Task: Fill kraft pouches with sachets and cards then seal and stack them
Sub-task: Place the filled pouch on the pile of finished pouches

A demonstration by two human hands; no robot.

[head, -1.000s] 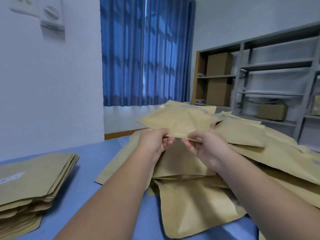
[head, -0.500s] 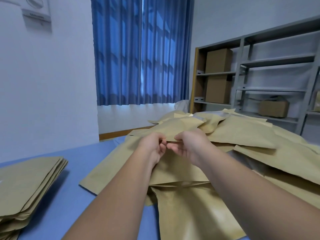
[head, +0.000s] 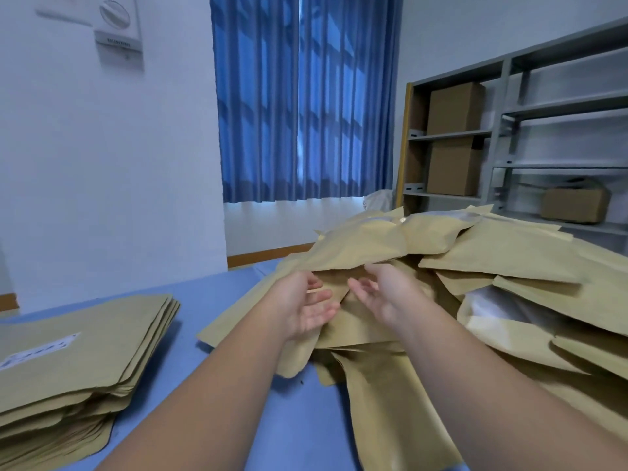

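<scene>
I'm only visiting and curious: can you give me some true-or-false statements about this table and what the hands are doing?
1. The left hand and right hand are both open, fingers uncurled. True.
2. The neat stack of flat brown kraft paper pouches lies on the person's right. False: it lies on the left.
3. The table top is blue. True.
4. The grey metal shelves stand empty. False: they hold brown cardboard boxes.

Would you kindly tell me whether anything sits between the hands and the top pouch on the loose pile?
Nothing visible does. The left hand and right hand hover open just below the near edge of the top pouch, with no object in the gap.
</scene>
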